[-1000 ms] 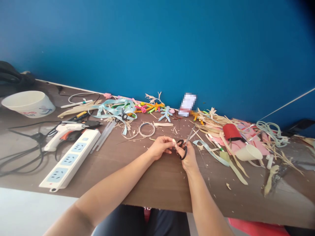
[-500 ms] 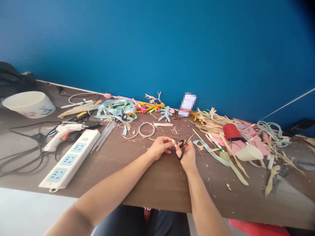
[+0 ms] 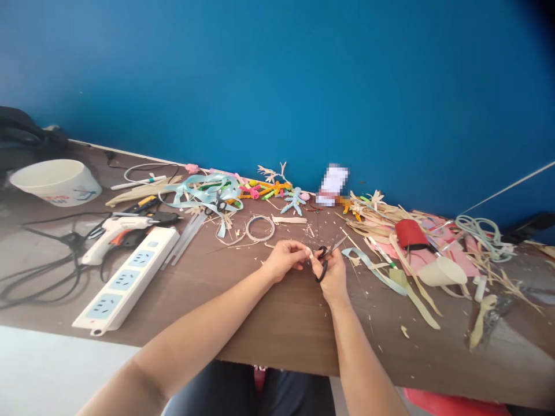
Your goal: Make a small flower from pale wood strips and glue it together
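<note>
My left hand point(image 3: 284, 261) is closed in a pinch over the middle of the table, its fingertips meeting a small pale piece point(image 3: 310, 255) that looks like dried husk. Close beside it, my right hand point(image 3: 335, 279) is wrapped round a pair of scissors point(image 3: 323, 271) with black handles; the blades point up and away from me. The right fingertips also touch the pale piece, which is mostly hidden. Beyond the hands lie a coil of thin cord point(image 3: 259, 239) and a flat husk strip point(image 3: 289, 220).
On the left are a white power strip point(image 3: 125, 280), a glue gun point(image 3: 115, 234) and a white tub point(image 3: 65, 188). Light blue ribbon point(image 3: 195, 190) and pipe-cleaner figures point(image 3: 293, 200) line the wall. Husk strips, a red spool point(image 3: 410, 234) and a paper cup point(image 3: 442, 271) lie right.
The view has shifted slightly, so things sit a little further right. Both hands keep nearly the same pose, with the scissors still in the right.
</note>
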### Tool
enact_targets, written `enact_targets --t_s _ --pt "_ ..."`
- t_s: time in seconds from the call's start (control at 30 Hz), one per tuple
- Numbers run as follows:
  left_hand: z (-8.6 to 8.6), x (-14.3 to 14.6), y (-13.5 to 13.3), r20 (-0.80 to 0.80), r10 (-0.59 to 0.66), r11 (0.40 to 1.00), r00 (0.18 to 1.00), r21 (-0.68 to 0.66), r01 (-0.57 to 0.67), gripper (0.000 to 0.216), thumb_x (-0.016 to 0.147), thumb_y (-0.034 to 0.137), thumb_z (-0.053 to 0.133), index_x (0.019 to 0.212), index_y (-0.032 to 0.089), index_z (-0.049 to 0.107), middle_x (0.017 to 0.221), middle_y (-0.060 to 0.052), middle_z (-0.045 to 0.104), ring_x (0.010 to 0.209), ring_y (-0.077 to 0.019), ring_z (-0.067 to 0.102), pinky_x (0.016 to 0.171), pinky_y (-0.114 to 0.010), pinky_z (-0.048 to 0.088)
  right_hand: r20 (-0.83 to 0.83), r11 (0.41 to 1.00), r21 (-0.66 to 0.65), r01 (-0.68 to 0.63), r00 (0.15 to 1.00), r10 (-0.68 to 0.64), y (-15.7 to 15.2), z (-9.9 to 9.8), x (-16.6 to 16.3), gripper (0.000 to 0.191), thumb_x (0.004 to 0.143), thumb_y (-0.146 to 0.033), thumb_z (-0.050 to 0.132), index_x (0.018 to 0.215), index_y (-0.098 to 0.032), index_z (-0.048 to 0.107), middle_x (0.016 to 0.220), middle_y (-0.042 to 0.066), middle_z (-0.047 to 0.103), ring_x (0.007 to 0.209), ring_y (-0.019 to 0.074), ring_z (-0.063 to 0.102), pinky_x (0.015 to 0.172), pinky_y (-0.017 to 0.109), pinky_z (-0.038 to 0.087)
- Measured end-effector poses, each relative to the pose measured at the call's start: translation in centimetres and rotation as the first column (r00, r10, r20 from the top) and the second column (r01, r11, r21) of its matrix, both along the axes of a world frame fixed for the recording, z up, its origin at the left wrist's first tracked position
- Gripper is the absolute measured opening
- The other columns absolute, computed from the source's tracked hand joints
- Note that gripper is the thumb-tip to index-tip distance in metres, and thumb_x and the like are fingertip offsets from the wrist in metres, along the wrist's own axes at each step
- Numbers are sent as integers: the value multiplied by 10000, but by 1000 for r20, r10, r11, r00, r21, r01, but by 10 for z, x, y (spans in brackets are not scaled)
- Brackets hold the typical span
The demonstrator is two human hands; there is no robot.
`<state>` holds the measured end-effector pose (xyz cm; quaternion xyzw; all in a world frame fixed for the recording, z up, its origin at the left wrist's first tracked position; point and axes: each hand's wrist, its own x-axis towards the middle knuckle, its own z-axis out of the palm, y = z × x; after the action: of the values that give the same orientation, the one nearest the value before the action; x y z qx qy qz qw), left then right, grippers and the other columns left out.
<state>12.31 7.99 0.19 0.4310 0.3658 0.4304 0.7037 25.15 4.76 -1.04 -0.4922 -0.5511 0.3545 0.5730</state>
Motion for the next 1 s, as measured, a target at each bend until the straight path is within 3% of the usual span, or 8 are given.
enact_targets --t_s 0.57,1.0 --pt "2 1 -2 3 -18 999 1000 -28 18 237 551 291 676 667 102 594 637 -35 583 529 -65 475 428 -163 429 0 999 -4 33 999 -33 2 -3 1 182 675 -165 562 776 -199 414 682 -26 519 630 114 519 606 251 418" --pt "-3 -2 1 128 -101 987 987 -107 115 248 559 301 693 697 110 616 648 -16 537 552 -59 458 427 -149 431 -76 998 -38 42 996 -45 -1 0 -7 187 690 -255 578 763 -195 416 679 -28 508 602 107 505 590 240 416"
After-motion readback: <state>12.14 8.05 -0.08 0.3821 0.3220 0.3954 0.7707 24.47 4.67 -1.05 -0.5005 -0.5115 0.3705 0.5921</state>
